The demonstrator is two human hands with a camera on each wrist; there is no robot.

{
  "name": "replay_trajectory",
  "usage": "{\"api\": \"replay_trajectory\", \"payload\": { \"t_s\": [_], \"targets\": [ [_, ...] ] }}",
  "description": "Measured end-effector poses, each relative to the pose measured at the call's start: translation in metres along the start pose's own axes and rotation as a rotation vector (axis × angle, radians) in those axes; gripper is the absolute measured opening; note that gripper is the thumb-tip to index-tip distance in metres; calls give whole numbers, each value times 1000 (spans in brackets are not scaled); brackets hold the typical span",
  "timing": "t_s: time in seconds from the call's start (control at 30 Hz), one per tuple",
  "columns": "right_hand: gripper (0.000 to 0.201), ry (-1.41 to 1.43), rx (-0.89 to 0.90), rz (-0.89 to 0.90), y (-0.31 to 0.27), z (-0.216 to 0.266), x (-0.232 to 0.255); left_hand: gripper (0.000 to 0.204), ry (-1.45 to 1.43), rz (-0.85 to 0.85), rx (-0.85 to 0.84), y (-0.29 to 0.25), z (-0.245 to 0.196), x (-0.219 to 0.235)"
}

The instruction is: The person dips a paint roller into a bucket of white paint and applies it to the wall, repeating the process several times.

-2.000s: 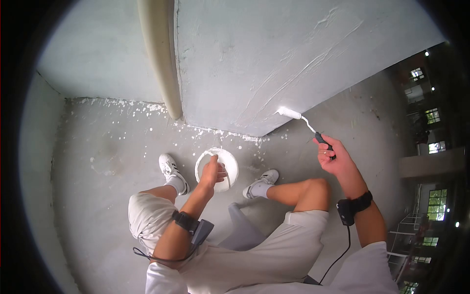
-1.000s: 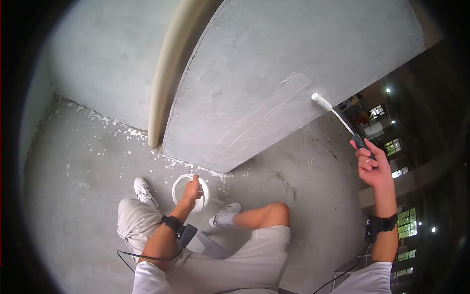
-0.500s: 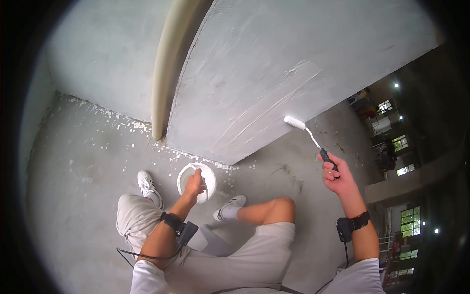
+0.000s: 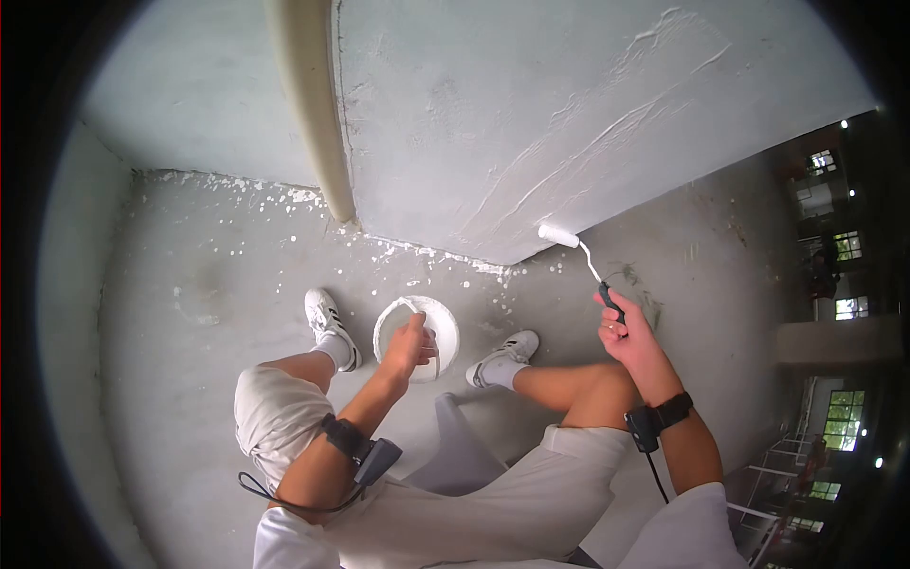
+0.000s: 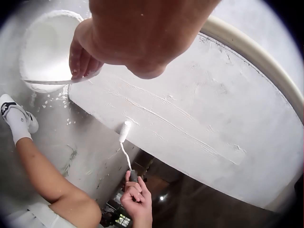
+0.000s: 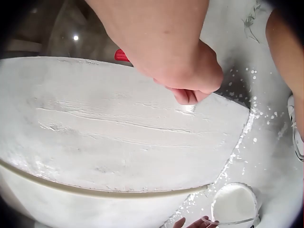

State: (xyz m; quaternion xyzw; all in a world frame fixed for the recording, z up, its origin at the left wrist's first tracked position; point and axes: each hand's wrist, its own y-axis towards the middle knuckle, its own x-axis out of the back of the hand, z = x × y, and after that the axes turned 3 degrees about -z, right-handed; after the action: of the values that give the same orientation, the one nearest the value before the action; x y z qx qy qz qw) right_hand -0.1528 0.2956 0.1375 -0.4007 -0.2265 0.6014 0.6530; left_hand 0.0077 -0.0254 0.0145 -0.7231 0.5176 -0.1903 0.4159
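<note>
While the person squats on the paint-spattered grey concrete floor (image 4: 190, 284), the right hand (image 4: 621, 337) closes around the dark handle of a small white paint roller (image 4: 559, 236); its sleeve rests against the lower edge of the grey plastered wall face (image 4: 531, 104), where wet white streaks run; the left hand (image 4: 408, 346) curls its fingers (image 5: 78, 59) round the thin wire handle of a round white plastic paint bucket (image 4: 441, 322); the bucket stands between two white sneakers, near the wall's foot; a cream-coloured pipe (image 4: 308, 104) runs down the wall corner beside it.
</note>
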Motion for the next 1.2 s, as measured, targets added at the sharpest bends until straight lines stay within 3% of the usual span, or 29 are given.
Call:
{"api": "replay_trajectory", "payload": {
  "t_s": [0.17, 0.43, 0.77, 0.97, 1.2],
  "targets": [
    [23, 40, -92, -13, 68, -32, 13, 59, 104, 3, 12, 4, 2, -13],
    [23, 127, -217, 4, 135, -65, -5, 52, 162, 14, 60, 10, -1, -42],
    [27, 84, -240, -43, 129, -72, -44, 50, 192, 61, 78, 4, -1, -54],
    [26, 55, -306, 153, 127, -82, -73, 52, 200, 46, 71, 1, 7, -48],
    [25, 133, -322, 68, 126, -93, -120, 51, 162, 4, 58, 9, 13, -37]
  ]
}}
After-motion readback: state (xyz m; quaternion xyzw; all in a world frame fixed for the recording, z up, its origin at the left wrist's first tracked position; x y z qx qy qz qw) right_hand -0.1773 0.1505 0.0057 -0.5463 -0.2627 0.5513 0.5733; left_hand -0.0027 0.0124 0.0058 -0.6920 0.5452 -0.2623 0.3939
